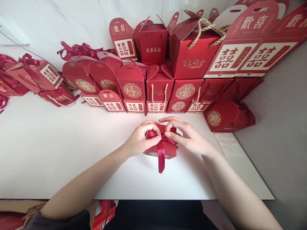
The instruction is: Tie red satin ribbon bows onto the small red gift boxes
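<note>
A small red gift box [168,150] stands on the white table [48,150] in front of me. A dark red satin ribbon [160,156] crosses its top and one tail hangs down the front face. My left hand [141,140] pinches a ribbon loop on the left side of the box top. My right hand [187,135] pinches the ribbon from the right, fingers curled over the top of the box. Both hands meet above the box lid.
Several red gift boxes and bags with gold characters [158,92] are stacked in rows along the back wall. One box lies on its side at the right [225,116]. More boxes and loose ribbons [79,49] sit at the left. The table's right edge [251,172] is close.
</note>
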The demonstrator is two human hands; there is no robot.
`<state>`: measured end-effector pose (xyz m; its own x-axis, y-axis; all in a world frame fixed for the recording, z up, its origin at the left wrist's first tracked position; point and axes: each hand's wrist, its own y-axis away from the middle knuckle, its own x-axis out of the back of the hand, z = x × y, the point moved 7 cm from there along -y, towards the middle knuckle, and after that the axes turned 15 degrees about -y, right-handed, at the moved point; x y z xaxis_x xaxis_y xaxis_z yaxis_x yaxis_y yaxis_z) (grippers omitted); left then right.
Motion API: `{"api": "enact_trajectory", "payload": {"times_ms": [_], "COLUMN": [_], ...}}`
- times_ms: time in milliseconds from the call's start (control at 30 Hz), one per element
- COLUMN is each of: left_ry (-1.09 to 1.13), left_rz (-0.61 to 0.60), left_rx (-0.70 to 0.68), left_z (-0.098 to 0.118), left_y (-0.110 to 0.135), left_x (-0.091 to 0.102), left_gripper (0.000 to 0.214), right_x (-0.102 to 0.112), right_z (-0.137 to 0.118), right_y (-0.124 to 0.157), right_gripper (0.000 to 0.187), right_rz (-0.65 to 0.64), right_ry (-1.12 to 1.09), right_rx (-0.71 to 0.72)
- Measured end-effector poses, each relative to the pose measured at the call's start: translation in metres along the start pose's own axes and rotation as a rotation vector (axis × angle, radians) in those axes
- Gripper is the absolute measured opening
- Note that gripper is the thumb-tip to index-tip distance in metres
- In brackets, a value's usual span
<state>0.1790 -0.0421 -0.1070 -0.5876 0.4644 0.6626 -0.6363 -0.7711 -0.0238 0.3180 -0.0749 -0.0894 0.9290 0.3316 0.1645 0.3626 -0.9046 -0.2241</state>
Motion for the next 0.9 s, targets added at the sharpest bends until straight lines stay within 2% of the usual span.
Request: {"api": "enact_trajectory", "payload": {"times_ms": [167,367,633,900], "left_ry": [-0.018,-0.009,-0.027,-0.029], "left_rz": [0.001,0.02,0.037,0.057], "left_rx": [0.017,0.041,0.056,0.036], "left_z": [0.002,0.004,0.007,0.006], "left_y": [0.0,0.002,0.003,0.003], "left_x": [0.001,0.0,-0.001,0.002], "left_gripper": [0.003,0.001,0.002,0.003], "right_x": [-0.002,-0.001,-0.003,-0.002], "right_z": [0.004,0.013,0.036,0.044], "right_y": [-0.001,-0.004,-0.006,-0.006], "right_gripper": [0.016,0.019,0.021,0.024], "right_rz": [-0.031,-0.01,0.069,0.14], "right_ry": [0.025,-0.204,-0.514,-0.65], "right_rx": [-0.023,-0.014,-0.109,-0.156]}}
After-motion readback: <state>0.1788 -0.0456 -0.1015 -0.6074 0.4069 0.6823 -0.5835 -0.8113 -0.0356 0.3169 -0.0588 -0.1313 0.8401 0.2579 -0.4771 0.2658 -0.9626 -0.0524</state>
